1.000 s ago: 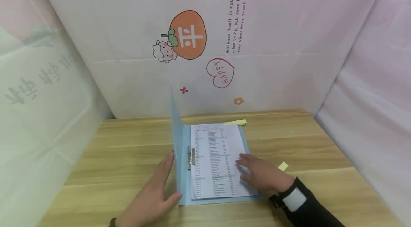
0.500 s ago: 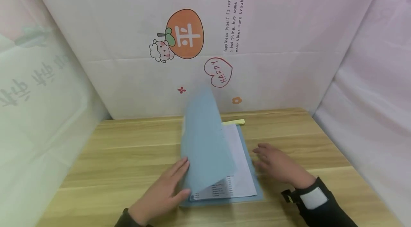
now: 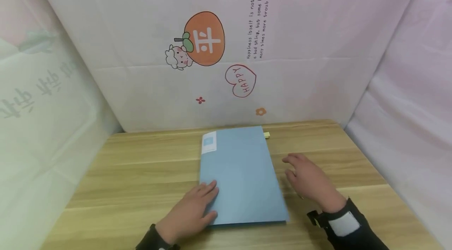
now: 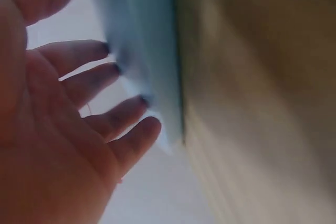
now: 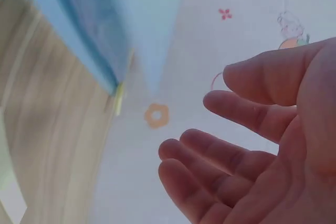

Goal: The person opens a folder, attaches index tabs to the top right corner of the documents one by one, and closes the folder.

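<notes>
A light blue file folder [image 3: 243,175] lies on the table with its cover down and a white label [image 3: 209,142] at its upper left corner. My left hand [image 3: 192,208] rests with extended fingers on the cover's lower left part, by the spine. In the left wrist view the fingertips [image 4: 142,100] are against the folder's blue side [image 4: 157,51]. My right hand [image 3: 312,179] hovers to the right of the folder, holding nothing, its fingers loosely bent. The papers inside are hidden by the cover. A yellow tab [image 3: 267,135] sticks out at the folder's upper right.
The wooden table [image 3: 141,171] ends at a white printed cloth backdrop [image 3: 300,85]. White cloth also hangs at the left [image 3: 46,144] and right [image 3: 406,132]. A small pale yellow slip [image 5: 11,198] lies on the table in the right wrist view.
The folder's cover has swung from upright over to the right and down onto the papers, my left hand following it. My right hand has moved off the papers to the right.
</notes>
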Available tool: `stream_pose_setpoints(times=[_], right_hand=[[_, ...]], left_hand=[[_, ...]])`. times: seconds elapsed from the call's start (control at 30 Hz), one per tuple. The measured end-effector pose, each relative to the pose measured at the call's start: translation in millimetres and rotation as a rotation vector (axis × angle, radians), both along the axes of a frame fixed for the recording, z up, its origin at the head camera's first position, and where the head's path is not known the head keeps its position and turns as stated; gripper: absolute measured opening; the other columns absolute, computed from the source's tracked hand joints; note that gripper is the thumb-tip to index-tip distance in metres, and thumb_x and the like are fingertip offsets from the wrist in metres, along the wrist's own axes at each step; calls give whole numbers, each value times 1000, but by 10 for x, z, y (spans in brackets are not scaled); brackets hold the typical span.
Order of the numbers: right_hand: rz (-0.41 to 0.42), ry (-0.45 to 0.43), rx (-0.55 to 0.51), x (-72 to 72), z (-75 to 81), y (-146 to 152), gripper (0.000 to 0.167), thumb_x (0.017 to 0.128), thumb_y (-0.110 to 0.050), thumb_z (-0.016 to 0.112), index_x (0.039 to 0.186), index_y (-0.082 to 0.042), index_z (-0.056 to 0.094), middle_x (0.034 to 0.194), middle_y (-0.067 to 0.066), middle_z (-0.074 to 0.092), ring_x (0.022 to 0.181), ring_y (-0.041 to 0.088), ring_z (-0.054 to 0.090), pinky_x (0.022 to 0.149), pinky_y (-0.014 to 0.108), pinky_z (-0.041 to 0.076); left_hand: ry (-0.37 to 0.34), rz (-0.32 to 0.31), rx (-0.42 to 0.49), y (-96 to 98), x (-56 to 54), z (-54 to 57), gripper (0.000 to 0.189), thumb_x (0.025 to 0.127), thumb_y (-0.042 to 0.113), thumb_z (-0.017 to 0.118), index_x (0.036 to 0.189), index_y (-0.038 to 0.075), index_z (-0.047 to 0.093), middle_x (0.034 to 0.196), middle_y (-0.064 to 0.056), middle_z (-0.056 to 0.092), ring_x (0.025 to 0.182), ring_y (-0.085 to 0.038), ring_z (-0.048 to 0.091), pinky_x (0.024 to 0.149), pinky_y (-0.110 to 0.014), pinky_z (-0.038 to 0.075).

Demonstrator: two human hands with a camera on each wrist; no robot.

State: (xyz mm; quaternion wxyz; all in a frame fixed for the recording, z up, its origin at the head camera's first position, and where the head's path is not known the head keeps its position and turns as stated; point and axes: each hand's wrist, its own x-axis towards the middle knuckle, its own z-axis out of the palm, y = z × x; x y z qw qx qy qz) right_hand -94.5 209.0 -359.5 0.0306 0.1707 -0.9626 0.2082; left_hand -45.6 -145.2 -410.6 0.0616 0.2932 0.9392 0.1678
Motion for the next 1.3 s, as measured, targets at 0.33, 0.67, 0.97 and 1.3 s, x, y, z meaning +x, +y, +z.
stream_pose_setpoints(times=[0.33,0.67,0.97,1.3], right_hand=[[353,94,174,185,-259,-525,47,90,-21,72,133,-3,61,139,21,53,124,36,54,97,52,45],[370,-107,317,315,-442,-852,50,89,-34,69,134,-13,64,140,14,55,121,45,53,91,59,47],[366,-57,318,311,-496,-887,50,87,-36,70,131,-13,65,137,14,57,116,47,55,87,59,49],[411,-58,366,352,-473,-1083,44,86,-38,70,126,-19,69,132,11,60,113,40,58,85,55,51]], left_hand=[[-42,-12,-164,178,-71,89,58,96,38,63,142,4,55,151,-13,44,137,-38,40,111,-49,30],[15,-42,-296,294,-276,227,43,91,39,69,124,10,68,131,-7,61,112,-25,56,94,-39,46],[16,130,-351,201,-912,211,74,87,49,74,143,5,53,153,-19,38,140,-33,36,110,-45,32],[30,146,-370,205,-1064,104,81,77,59,79,134,3,61,139,-19,53,126,-33,51,104,-43,40]])
